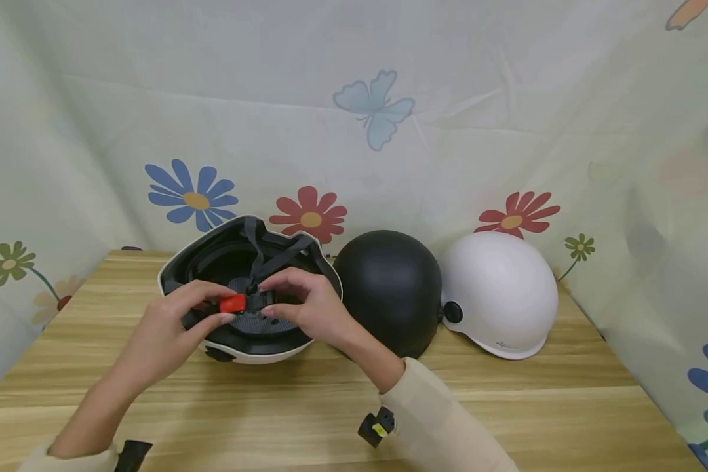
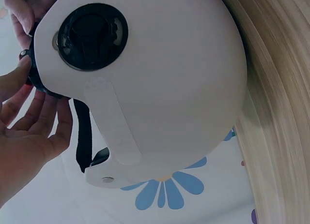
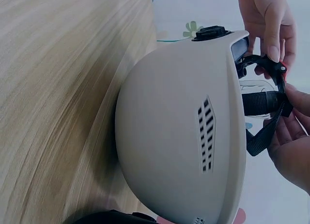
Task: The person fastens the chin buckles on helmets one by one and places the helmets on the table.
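A white helmet [image 1: 254, 358] lies upside down on the table, its black padded inside facing up. Above its opening, my left hand [image 1: 162, 331] pinches the red part of a chin-strap buckle [image 1: 233, 303] between thumb and fingers. From the other side, my right hand [image 1: 318, 308] pinches the black strap end [image 1: 261, 300] of that buckle. The red and black parts meet between the hands; whether they are latched cannot be told. Black webbing straps [image 1: 280, 257] run from the buckle to the helmet's far rim. The left wrist view shows a round black disc [image 2: 92, 36] on the shell.
A black helmet [image 1: 389, 292] stands dome up just right of the white one. Touching or nearly touching it, a second white helmet [image 1: 501, 292] also sits dome up. The wooden table [image 1: 307, 419] ends at a flower-patterned cloth [image 1: 448, 164] behind.
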The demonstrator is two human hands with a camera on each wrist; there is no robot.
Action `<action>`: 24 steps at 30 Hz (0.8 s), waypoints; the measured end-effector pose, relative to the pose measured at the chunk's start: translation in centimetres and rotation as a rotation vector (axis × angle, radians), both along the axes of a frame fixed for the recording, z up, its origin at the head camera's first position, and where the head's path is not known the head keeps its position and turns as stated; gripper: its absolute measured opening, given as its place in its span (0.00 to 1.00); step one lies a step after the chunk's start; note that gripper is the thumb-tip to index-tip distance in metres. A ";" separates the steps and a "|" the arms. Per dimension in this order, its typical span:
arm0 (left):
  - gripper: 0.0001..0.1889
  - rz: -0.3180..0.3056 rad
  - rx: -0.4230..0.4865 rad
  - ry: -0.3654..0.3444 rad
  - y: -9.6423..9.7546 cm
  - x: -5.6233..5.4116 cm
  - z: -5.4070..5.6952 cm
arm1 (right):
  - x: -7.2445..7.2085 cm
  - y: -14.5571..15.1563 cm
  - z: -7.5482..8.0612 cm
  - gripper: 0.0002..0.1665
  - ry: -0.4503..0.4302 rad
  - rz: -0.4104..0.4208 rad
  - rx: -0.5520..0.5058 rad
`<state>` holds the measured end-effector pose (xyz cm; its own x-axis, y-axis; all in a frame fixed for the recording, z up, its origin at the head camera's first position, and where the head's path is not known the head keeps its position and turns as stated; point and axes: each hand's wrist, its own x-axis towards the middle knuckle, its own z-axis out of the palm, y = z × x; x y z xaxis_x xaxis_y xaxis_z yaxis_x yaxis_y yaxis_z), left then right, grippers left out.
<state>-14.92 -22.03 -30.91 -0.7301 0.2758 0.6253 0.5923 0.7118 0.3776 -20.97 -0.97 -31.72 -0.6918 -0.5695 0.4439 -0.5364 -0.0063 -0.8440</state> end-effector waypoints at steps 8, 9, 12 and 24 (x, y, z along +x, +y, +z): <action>0.18 0.033 0.062 -0.051 0.2 -0.1 -0.2 | -0.1 -0.3 -0.4 0.17 -0.017 -0.009 0.022; 0.18 0.042 0.076 -0.056 0.2 -0.1 -0.3 | -0.1 -0.3 -0.5 0.17 -0.024 -0.009 0.022; 0.17 0.070 0.108 -0.072 0.3 -0.1 -0.3 | 0.0 -0.3 -0.5 0.16 -0.052 -0.011 0.019; 0.13 0.011 0.197 -0.071 0.3 -0.3 -0.3 | 1.9 0.2 2.4 0.15 -0.095 -0.032 0.020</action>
